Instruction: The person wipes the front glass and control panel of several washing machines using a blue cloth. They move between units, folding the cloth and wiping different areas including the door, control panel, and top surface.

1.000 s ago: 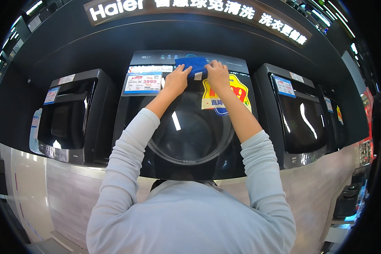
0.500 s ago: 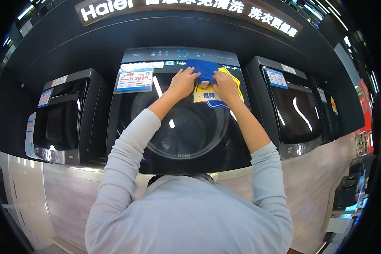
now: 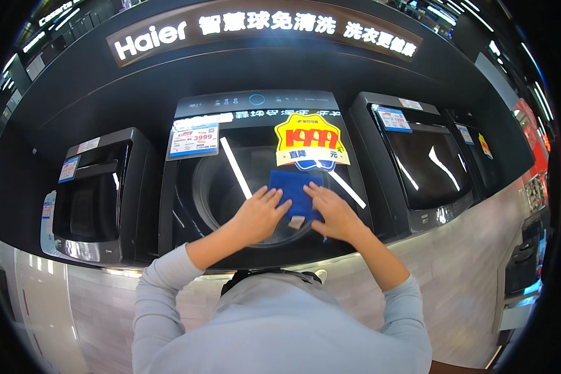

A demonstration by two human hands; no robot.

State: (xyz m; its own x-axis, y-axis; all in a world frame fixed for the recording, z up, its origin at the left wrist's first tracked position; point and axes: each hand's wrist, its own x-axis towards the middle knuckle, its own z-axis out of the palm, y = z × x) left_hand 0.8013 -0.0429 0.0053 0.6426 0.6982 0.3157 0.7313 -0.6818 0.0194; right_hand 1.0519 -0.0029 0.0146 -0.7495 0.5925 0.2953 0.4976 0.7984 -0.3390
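Observation:
A folded dark blue cloth [image 3: 293,187] with a small whitish label at its near edge lies over the front half of a glossy black washing machine lid [image 3: 187,227]. At the cloth's left edge is my left hand [image 3: 260,215], holding that side with its fingertips and thumb. On the opposite side my right hand [image 3: 338,215] grips the right edge, fingers on top and thumb lower down. Just beyond the cloth sits a yellow, red and blue price sticker [image 3: 311,140]. Whatever lies under the cloth is hidden.
A white and blue price card [image 3: 193,141] rests on the lid's far left. Behind it runs the control panel [image 3: 293,100] with a lit blue ring. Dark washing machines stand left [image 3: 87,206] and right [image 3: 424,165]. A lit sign [image 3: 268,28] spans the back.
Both hands have drawn the blue cloth from near the control panel toward me, over the lid's lower half. The yellow sticker it partly covered now shows almost whole. My elbows are more bent.

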